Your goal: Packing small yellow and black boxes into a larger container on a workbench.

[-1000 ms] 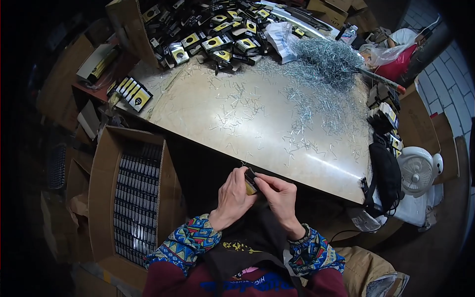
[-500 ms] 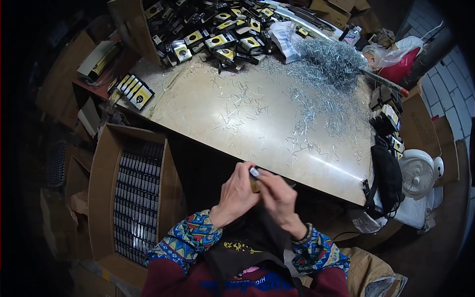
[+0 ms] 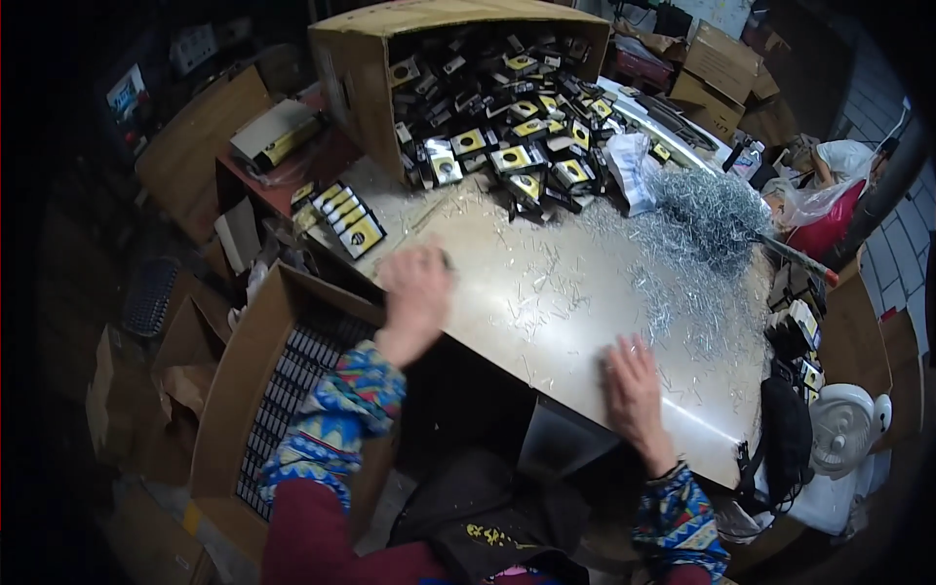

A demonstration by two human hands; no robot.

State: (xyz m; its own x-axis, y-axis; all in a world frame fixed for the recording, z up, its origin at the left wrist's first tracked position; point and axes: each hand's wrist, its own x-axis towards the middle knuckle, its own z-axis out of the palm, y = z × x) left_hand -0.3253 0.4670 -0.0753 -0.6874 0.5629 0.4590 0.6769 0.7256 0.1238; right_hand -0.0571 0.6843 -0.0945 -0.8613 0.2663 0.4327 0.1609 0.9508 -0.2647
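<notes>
My left hand (image 3: 417,297) is over the table's near left edge, blurred, with its fingers curled. A small dark edge shows beside its fingertips, but I cannot make out what it is. Just beyond it stands a short row of black-and-yellow small boxes (image 3: 353,222). My right hand (image 3: 634,390) is open at the table's front edge, fingers stretched out and nothing in it. Thin bent metal wires (image 3: 541,292) lie scattered on the table (image 3: 487,322) between the hands, and a dense heap of the wires (image 3: 707,219) rises at the far right.
A large carton on its side (image 3: 356,107) spills many small boxes (image 3: 512,156) onto the back of the table. At my left, an open carton (image 3: 229,419) holds packed rows of small dark boxes (image 3: 292,390). A white fan (image 3: 843,429) and a black bag (image 3: 785,439) sit at right.
Both hands were together around a small box in front of my body. They have parted: the left went up and left, the right moved right and opened. The view has shifted too.
</notes>
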